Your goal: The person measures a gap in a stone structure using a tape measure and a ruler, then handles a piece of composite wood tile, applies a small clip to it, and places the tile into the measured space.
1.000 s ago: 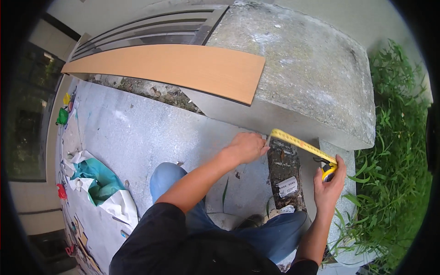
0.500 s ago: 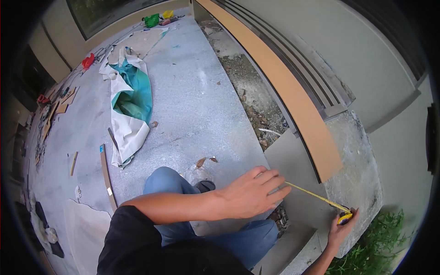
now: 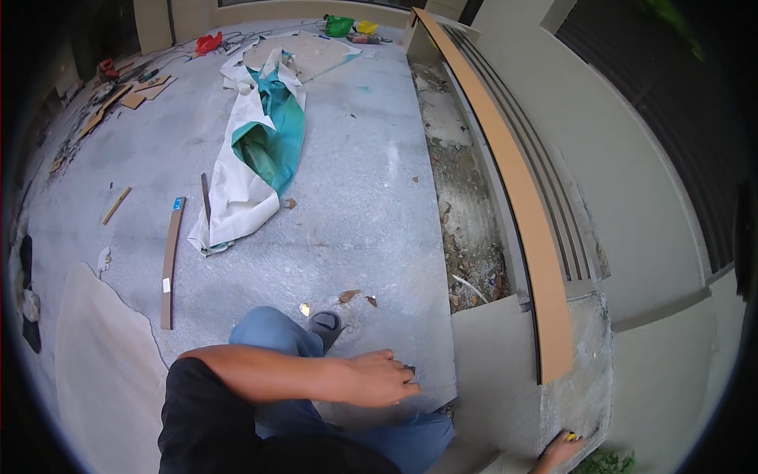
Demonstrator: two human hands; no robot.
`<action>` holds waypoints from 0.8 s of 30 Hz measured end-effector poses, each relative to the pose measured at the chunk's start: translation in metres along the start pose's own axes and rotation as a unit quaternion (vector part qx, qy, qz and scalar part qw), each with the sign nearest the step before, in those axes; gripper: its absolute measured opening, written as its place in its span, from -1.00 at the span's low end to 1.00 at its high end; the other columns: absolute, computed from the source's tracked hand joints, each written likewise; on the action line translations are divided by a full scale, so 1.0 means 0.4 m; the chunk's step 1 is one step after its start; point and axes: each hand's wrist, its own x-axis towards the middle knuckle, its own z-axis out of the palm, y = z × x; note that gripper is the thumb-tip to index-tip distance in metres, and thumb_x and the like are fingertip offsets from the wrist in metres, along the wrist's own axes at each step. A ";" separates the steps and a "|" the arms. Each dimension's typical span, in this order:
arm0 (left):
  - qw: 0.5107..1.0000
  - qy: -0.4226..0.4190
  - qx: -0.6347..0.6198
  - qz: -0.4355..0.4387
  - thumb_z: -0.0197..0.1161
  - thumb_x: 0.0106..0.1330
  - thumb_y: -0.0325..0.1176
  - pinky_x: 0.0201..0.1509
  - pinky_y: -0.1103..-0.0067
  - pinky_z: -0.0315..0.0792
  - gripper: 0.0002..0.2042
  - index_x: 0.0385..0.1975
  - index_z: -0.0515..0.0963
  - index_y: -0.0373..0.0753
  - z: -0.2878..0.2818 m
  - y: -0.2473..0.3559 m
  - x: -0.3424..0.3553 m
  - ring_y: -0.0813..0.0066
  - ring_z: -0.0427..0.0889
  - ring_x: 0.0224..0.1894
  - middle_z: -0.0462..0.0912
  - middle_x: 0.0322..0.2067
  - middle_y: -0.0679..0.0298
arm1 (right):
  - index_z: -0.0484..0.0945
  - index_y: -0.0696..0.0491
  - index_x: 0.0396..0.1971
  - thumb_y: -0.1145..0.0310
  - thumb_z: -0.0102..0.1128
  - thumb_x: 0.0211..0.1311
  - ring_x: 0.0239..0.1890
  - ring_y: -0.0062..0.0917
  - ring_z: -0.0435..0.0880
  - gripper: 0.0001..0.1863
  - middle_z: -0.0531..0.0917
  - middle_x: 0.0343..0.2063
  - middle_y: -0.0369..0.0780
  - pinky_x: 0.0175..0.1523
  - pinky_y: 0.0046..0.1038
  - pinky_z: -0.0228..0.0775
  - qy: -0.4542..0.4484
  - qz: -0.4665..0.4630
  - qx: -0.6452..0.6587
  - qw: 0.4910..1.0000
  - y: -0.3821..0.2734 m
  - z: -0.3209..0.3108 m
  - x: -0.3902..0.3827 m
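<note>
My left hand (image 3: 373,379) is over the grey floor (image 3: 355,213) beside my jeans-clad knee, fingers curled at a small dark object (image 3: 408,370), too hidden to name. At the lower right, my right hand (image 3: 557,452) grips a small yellow tape measure (image 3: 571,437) at the pale concrete ledge (image 3: 575,407); no extended blade shows. A long wood-coloured board (image 3: 549,316) lies along the right side with slatted metal rails (image 3: 568,245) beside it, its near end on the ledge.
A crumpled white and teal sheet (image 3: 268,158) and loose strips (image 3: 172,261) lie left. Wood offcuts (image 3: 134,100), cables and red, green and yellow items (image 3: 339,26) sit farther back. A debris-filled gap (image 3: 466,229) runs beside the board. A grey wall (image 3: 647,229) and plants (image 3: 612,462) are right.
The view has swung up and left, showing more floor. The yellow blade that stretched between my hands no longer shows. My left hand has moved left, my right hand down toward the picture's lower edge.
</note>
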 end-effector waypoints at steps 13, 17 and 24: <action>0.998 -0.026 0.059 -0.003 0.14 0.42 -0.19 -0.01 0.34 0.45 -0.69 0.04 0.52 -0.21 -0.005 0.051 -0.031 0.23 0.66 -0.06 0.61 -0.14 0.18 | 0.46 0.30 0.16 0.03 0.05 0.26 0.01 0.16 0.61 -0.33 0.61 0.00 0.26 0.15 0.02 0.45 -0.100 0.087 -0.022 0.991 -0.217 -0.167 -0.053; 0.994 -0.032 0.104 -0.031 0.14 0.42 -0.18 -0.01 0.35 0.45 -0.70 0.01 0.53 -0.21 -0.016 0.037 -0.022 0.22 0.66 -0.06 0.62 -0.11 0.17 | 0.40 0.43 0.15 0.25 0.13 0.28 0.08 0.16 0.51 -0.41 0.55 0.04 0.25 0.25 -0.13 0.33 -0.040 -0.015 0.001 0.999 -0.063 -0.044 -0.015; 0.995 -0.053 0.070 -0.041 0.14 0.43 -0.18 0.05 0.32 0.43 -0.69 0.03 0.52 -0.20 -0.019 0.019 -0.018 0.21 0.65 -0.03 0.62 -0.09 0.15 | 0.41 0.41 0.16 0.24 0.15 0.28 0.12 0.14 0.51 -0.40 0.55 0.05 0.25 0.27 -0.13 0.33 -0.035 0.008 0.013 0.999 -0.047 -0.020 -0.004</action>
